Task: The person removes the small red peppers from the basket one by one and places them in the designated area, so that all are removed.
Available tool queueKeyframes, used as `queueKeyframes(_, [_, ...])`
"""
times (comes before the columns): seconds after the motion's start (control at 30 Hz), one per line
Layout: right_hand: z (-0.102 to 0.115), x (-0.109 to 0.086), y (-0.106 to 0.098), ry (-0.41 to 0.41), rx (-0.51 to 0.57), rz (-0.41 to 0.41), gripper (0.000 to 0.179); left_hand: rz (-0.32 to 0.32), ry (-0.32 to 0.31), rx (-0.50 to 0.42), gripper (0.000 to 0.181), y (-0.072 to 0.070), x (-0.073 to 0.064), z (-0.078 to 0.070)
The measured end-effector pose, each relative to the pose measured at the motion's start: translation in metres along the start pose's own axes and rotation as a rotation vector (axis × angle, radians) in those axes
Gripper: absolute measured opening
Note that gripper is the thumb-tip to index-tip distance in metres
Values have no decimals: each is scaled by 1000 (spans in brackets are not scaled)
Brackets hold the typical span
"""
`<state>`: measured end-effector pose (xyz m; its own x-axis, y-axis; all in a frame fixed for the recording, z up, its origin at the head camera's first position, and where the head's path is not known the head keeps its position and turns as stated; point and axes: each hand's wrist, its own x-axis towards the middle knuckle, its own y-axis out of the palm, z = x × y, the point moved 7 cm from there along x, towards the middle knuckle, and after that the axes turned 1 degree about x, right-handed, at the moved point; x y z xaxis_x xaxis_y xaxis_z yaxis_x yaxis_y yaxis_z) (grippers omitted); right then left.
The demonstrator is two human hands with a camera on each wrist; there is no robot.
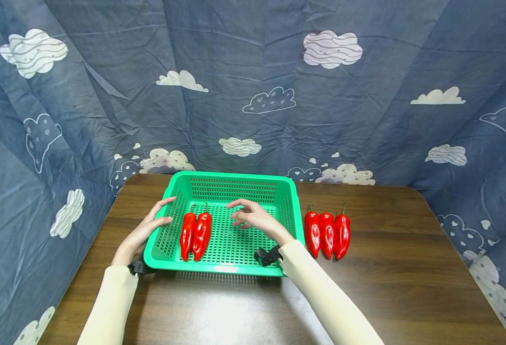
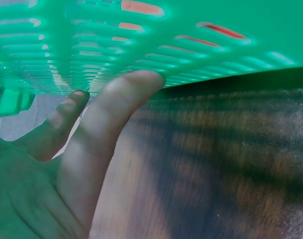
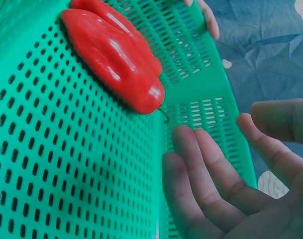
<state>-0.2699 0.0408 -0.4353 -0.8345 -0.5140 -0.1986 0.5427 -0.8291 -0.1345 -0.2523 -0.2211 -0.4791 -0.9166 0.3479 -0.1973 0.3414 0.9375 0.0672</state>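
Observation:
A green slotted plastic basket (image 1: pixel 235 176) stands on the wooden table. Two red peppers (image 1: pixel 202 236) with thin stems lie side by side inside, toward its left. My left hand (image 1: pixel 142 232) is at the basket's left side, its fingers overlapping the rim in the head view; in the left wrist view, an extended digit (image 2: pixel 111 104) meets the green slotted wall. Over the middle of the basket is my right hand (image 1: pixel 257 218), fingers loosely bent and holding nothing. In the right wrist view, its fingers (image 3: pixel 211 179) are spread apart near the stem end of the peppers (image 3: pixel 114 59).
Three more red peppers (image 1: pixel 327 235) lie in a row on the table just right of the basket. The brown wooden table (image 1: pixel 390 268) extends to the right and in front. Behind it hangs a blue cloth (image 1: pixel 244 57) printed with clouds.

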Motion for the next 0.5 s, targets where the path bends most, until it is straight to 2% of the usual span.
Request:
queueKeyframes(0.3, [-3, 9, 16, 3, -52, 92, 36, 4, 4, 12, 57, 1, 1, -1])
queueKeyframes(0.5, [-7, 17, 27, 36, -73, 129, 39, 8, 13, 11, 57, 1, 1, -1])
